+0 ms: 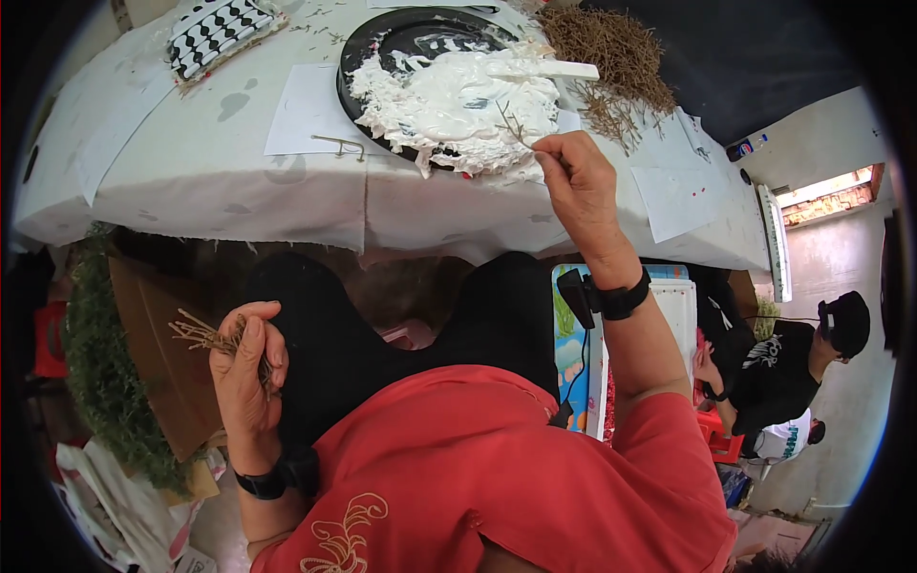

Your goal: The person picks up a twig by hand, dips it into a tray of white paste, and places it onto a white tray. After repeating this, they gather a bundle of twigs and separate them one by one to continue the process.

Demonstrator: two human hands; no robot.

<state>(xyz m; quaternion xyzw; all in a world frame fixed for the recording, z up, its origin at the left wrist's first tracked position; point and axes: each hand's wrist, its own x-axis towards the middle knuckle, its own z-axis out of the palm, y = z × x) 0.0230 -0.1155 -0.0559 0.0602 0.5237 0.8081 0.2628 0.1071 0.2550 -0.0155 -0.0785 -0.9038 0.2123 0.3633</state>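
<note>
A: What is the right hand [578, 181] doing with its fingers?

B: Pinching a thin, branching brown twig [513, 124] between thumb and forefinger. The twig's forked end points away from the person, over the near right part of the thick, creamy white paste [430, 91]. Whether it touches the paste, I cannot tell.

A: And what carries the paste?

B: A round, shallow black tray [347, 74] on the desk [229, 205], which is draped in a stained white cloth. The paste is heaped over most of it and spills past the near right rim. A flat white stick [576, 70] lies across the paste's far right side.

A: What about the left hand [250, 368]?

B: It is well apart from the desk, lower down to the left of the person's lap. Its fingers are curled around a small bundle of brown twigs [199, 331], with the branching ends sticking out to the left.

A: Are there more twigs about?

B: Yes, a big tangled pile of brown twigs [611, 53] sits on the desk just beyond the tray, to its right. One loose brown twig [341, 145] lies left of the tray, partly over a plain white paper sheet [291, 115] near the desk's front edge.
</note>
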